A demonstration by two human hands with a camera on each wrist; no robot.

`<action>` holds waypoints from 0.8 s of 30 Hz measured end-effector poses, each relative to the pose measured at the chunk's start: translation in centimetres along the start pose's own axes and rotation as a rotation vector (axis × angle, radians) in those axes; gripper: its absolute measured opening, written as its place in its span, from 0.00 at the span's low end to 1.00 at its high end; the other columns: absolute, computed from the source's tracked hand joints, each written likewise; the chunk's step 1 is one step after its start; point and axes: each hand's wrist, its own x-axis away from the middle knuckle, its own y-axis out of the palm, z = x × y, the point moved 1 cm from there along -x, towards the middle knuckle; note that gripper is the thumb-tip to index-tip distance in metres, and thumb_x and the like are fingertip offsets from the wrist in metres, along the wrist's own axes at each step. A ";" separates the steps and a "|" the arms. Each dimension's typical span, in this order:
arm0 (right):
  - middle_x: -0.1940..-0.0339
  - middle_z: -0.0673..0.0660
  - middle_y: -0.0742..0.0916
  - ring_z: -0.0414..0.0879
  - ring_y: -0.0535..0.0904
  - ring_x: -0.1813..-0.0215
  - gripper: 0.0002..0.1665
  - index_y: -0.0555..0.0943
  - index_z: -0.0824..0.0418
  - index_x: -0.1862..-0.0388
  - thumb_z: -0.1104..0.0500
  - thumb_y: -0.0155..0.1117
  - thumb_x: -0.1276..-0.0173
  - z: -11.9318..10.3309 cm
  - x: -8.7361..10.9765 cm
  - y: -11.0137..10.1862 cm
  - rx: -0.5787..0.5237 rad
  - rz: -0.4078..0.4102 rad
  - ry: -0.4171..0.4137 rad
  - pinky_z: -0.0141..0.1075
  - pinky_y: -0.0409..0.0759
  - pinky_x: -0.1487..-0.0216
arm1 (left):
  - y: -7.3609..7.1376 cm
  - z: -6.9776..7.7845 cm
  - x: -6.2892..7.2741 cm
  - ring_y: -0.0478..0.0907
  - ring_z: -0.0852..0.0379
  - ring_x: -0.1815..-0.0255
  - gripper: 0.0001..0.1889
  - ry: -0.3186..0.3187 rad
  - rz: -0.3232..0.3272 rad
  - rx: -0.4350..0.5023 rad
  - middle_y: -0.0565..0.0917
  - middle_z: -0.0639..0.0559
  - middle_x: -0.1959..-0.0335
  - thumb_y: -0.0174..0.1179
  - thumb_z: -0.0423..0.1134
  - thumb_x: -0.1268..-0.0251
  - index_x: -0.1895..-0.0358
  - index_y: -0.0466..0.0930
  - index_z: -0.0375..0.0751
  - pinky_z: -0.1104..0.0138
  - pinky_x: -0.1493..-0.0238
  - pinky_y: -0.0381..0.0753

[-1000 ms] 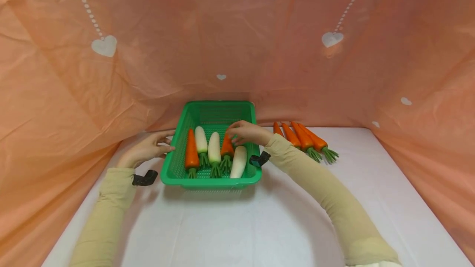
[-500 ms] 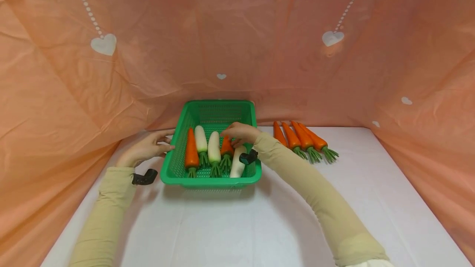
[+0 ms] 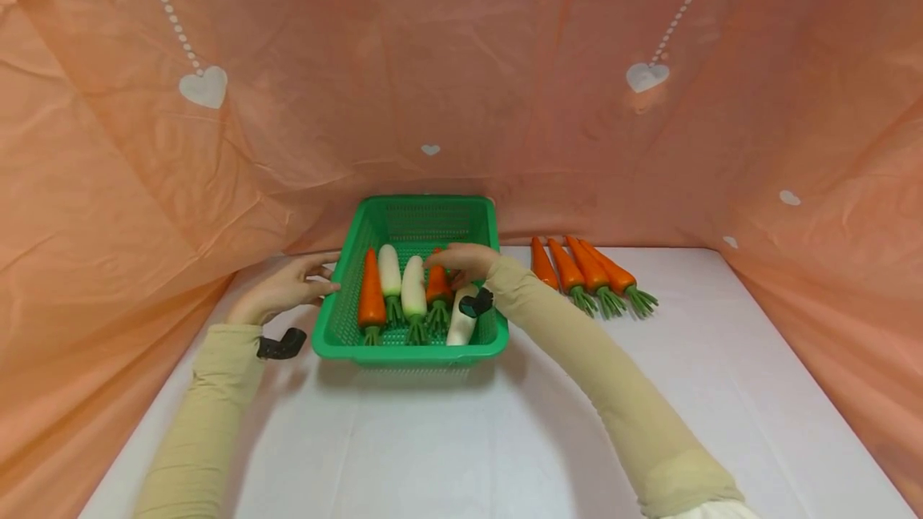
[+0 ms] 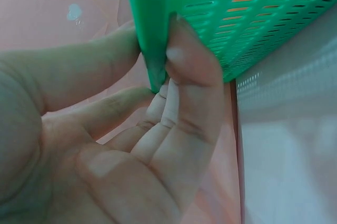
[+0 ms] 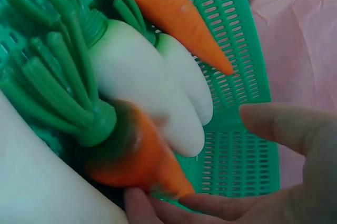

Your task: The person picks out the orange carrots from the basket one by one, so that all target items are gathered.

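In the head view a green mesh basket holds two carrots and several white radishes. My left hand grips the basket's left rim, thumb on one side and curled fingers on the other, as the left wrist view shows at the rim. Inside the basket, my right hand is over the right-hand carrot. Its fingers touch that carrot's side in the right wrist view, while the thumb stands well apart. A white radish lies against this carrot, and another radish is partly hidden below my wrist.
Several carrots lie side by side on the white tabletop, right of the basket. Another carrot is along the basket's left wall. A peach-coloured cloth with hearts hangs behind and at both sides.
My right hand has moved left and slightly down, its fingers now straighter beside the carrot. That carrot and the neighbouring radishes have shifted slightly left. The left hand stays on the rim.
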 end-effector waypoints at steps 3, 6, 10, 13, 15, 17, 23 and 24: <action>0.24 0.60 0.56 0.58 0.64 0.32 0.44 0.48 0.61 0.22 0.52 0.58 0.29 0.1 -0.3 0.1 -0.043 -0.029 0.007 0.43 0.69 0.38 | -0.1 0.0 0.0 0.76 0.42 0.53 0.34 -0.003 0.001 -0.003 0.68 0.28 0.42 0.55 0.33 0.30 0.26 0.51 0.31 0.57 0.56 0.81; 0.24 0.60 0.55 0.57 0.62 0.30 0.44 0.48 0.60 0.23 0.54 0.59 0.29 0.3 -0.6 0.2 -0.091 -0.058 0.008 0.42 0.67 0.36 | -0.1 0.0 0.0 0.76 0.42 0.53 0.34 -0.004 -0.003 -0.006 0.68 0.28 0.42 0.55 0.33 0.30 0.26 0.50 0.31 0.57 0.56 0.81; 0.27 0.61 0.62 0.55 0.64 0.31 0.38 0.57 0.64 0.26 0.57 0.60 0.30 0.6 -1.1 0.4 -0.080 -0.092 -0.024 0.40 0.69 0.38 | -0.2 0.0 0.0 0.76 0.42 0.53 0.34 -0.007 -0.006 -0.001 0.68 0.28 0.43 0.55 0.33 0.30 0.26 0.50 0.31 0.57 0.56 0.81; 0.35 0.63 0.72 0.53 0.72 0.40 0.27 0.69 0.70 0.36 0.59 0.60 0.30 0.7 -1.2 0.6 -0.047 -0.137 -0.057 0.40 0.74 0.43 | -0.2 0.0 0.0 0.76 0.42 0.54 0.34 -0.008 -0.005 -0.001 0.68 0.28 0.42 0.55 0.33 0.30 0.26 0.50 0.31 0.57 0.56 0.81; 0.44 0.64 0.76 0.53 0.76 0.47 0.23 0.71 0.71 0.40 0.61 0.60 0.31 0.7 -1.1 0.8 -0.034 -0.165 -0.068 0.41 0.77 0.47 | -0.1 0.1 0.0 0.76 0.42 0.54 0.34 -0.007 -0.007 -0.002 0.68 0.28 0.42 0.55 0.33 0.30 0.26 0.50 0.32 0.57 0.56 0.80; 0.48 0.64 0.77 0.54 0.77 0.51 0.23 0.70 0.71 0.40 0.64 0.60 0.32 0.7 -1.0 1.0 -0.044 -0.185 -0.064 0.44 0.79 0.50 | -0.1 0.0 0.1 0.76 0.42 0.53 0.34 -0.008 -0.008 -0.005 0.68 0.27 0.42 0.54 0.33 0.29 0.25 0.49 0.32 0.57 0.56 0.80; 0.43 0.66 0.73 0.62 0.76 0.47 0.38 0.58 0.66 0.28 0.66 0.63 0.34 0.8 -0.5 1.1 -0.098 -0.170 -0.022 0.50 0.81 0.54 | 0.0 0.0 0.1 0.76 0.42 0.52 0.34 -0.012 -0.006 -0.008 0.66 0.27 0.40 0.55 0.33 0.29 0.25 0.50 0.32 0.57 0.55 0.80; 0.41 0.67 0.73 0.62 0.76 0.46 0.41 0.57 0.64 0.27 0.65 0.64 0.34 0.8 -0.4 1.1 -0.093 -0.166 -0.023 0.49 0.81 0.54 | 0.0 0.1 0.1 0.76 0.42 0.53 0.34 -0.012 -0.004 -0.006 0.66 0.27 0.40 0.55 0.33 0.30 0.26 0.50 0.32 0.57 0.56 0.80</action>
